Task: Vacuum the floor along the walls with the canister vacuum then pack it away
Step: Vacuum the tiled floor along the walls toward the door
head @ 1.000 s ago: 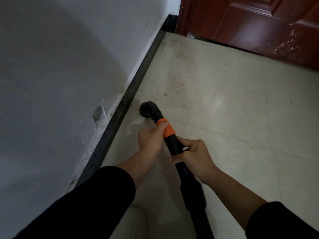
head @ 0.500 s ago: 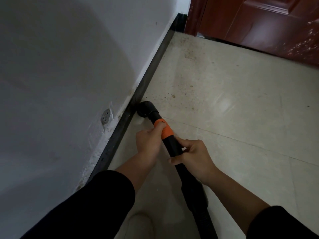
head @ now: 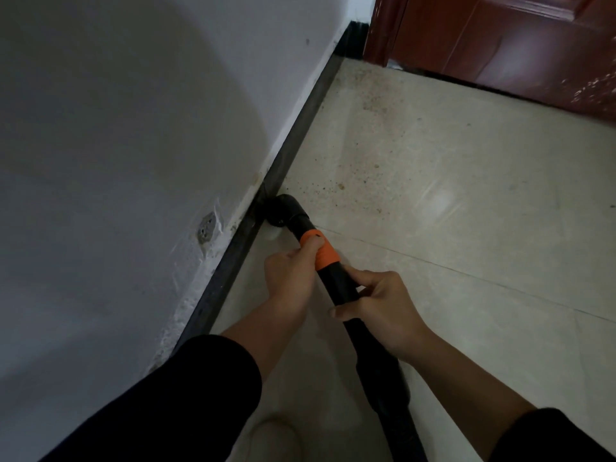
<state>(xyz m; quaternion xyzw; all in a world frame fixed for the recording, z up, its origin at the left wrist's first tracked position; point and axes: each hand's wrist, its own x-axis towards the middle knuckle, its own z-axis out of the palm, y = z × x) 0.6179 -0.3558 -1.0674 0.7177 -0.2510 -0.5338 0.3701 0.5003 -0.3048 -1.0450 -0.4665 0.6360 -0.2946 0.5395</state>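
Gripping the black plastic vacuum wand, both hands curl round it: right hand nearer, left hand ahead at the orange band. Its round black nozzle (angled downward) meets the black skirting board on the beige tiled floor; brown specks lie beyond, toward the dark red wooden door.

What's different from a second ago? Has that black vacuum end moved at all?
The vacuum nozzle slid left across the floor, from a little off the baseboard to right up against it. Nothing was picked up or let go: the left hand grips the orange band and the right hand holds the black tube below it, as before.
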